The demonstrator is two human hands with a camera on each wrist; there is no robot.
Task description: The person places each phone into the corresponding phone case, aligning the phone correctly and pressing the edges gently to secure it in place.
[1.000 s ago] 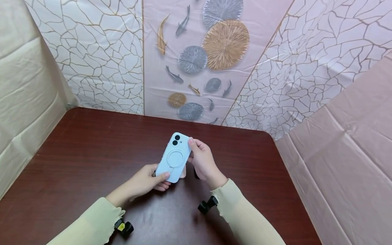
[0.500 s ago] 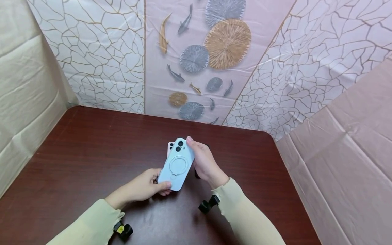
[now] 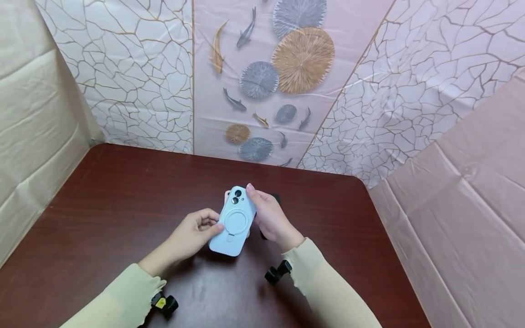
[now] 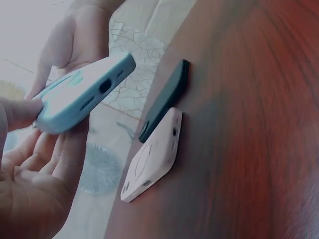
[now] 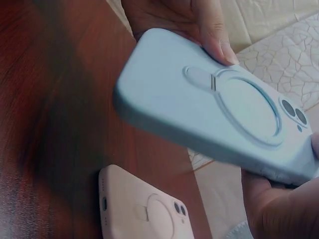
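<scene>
A phone in a light blue case [image 3: 235, 222] is held above the table, its back with two lenses and a round ring facing up. My left hand [image 3: 192, 234] has its thumb on the phone's left edge, fingers curled beside it. At the upper right edge, my right hand [image 3: 271, 216] grips the phone with its thumb along the side. Below, a pink-cased phone [image 4: 155, 154] lies on the table, mostly hidden in the head view. Beside it lies a dark phone [image 4: 164, 102], partly covered by my right hand in the head view.
The dark red wooden table [image 3: 135, 209] spreads around both hands. Patterned cloth [image 3: 262, 91] hangs behind its far edge, with pale cloth walls [image 3: 459, 228] at the sides. Small black devices [image 3: 279, 272] sit at the wrists.
My left hand has slid from the blue phone's lower corner up along its left edge. The phone first came nearer, uncovering the pink phone's top, then shifted slightly left. My right hand keeps its grip.
</scene>
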